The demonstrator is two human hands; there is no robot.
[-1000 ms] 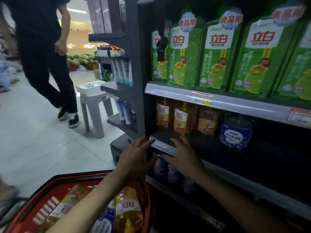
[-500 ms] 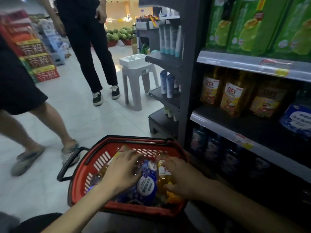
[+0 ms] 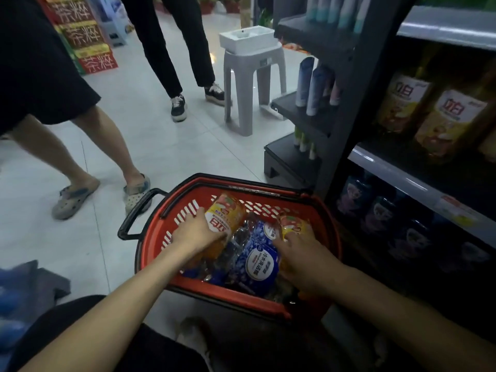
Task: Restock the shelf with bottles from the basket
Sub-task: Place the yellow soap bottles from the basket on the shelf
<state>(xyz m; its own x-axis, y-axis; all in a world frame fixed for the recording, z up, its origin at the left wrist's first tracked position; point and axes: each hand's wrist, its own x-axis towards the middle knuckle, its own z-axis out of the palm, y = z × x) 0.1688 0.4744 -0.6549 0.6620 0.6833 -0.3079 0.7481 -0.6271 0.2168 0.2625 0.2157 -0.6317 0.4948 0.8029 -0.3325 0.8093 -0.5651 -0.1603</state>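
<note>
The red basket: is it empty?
No, the basket has several bottles lying in it, among them a yellow bottle that the left hand grips and a blue bottle.

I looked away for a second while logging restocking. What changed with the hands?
Both hands came down from the shelf edge into the basket. The left hand now grips a yellow bottle, tilting it up; the right hand grips a second yellow bottle. The basket stayed put.
</note>
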